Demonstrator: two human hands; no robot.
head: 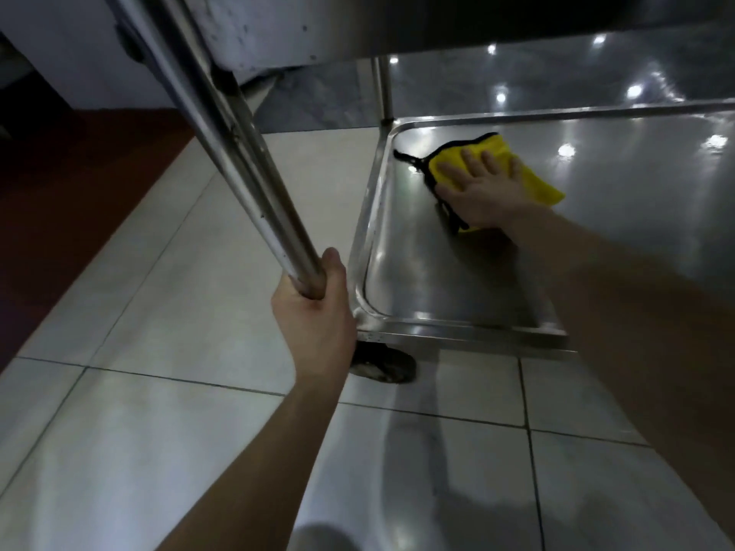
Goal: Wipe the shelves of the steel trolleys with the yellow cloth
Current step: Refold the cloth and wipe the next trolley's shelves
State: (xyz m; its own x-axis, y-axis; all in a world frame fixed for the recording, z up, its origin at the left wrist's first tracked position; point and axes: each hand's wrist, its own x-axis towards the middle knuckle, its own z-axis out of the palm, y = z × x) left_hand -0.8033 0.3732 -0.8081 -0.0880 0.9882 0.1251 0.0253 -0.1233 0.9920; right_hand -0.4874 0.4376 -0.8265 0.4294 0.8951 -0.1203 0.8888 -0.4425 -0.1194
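A yellow cloth (537, 180) with a black edge lies on the bottom shelf (437, 280) of a steel trolley, near the shelf's far left corner. My right hand (483, 192) lies flat on the cloth with its fingers straight, pressing it onto the steel. My left hand (314, 312) grips the lower end of the trolley's near left upright post (246, 161), thumb and fingers curled round it. The shelf has a raised rim with rounded corners.
The upper shelf's underside (477, 21) hangs over the work area. A far post (382, 89) rises at the shelf's back left corner. A black caster wheel (384, 365) sits under the near left corner. Pale floor tiles (179, 391) spread to the left and front.
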